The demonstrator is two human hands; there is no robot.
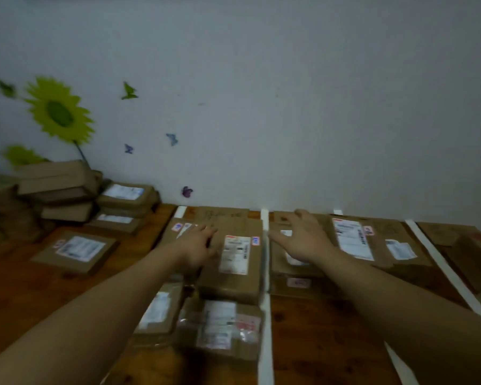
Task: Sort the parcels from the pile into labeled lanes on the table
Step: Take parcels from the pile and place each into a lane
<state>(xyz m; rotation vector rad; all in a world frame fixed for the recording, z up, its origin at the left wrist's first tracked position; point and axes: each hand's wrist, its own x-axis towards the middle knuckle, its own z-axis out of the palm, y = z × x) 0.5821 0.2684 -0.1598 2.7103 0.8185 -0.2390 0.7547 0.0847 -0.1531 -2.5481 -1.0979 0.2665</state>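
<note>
Brown parcel [235, 262] under left hand [196, 247]; right hand [303, 240] beside; both grips released.

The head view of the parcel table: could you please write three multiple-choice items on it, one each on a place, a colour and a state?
1. Where is the unsorted pile?
A. far left, by the wall
B. far right
C. on the floor

2. What colour are the strips dividing the lanes?
A. red
B. white
C. black

3. How is the right hand?
A. closed on a parcel
B. out of view
C. open, fingers spread over a parcel

Answers:
1. A, the boxes are stacked at the table's left end against the wall.
2. B, the strips show white on the brown table.
3. C, the fingers are splayed flat and grip nothing; the left hand likewise lies on the neighbouring lane's parcels.
</note>
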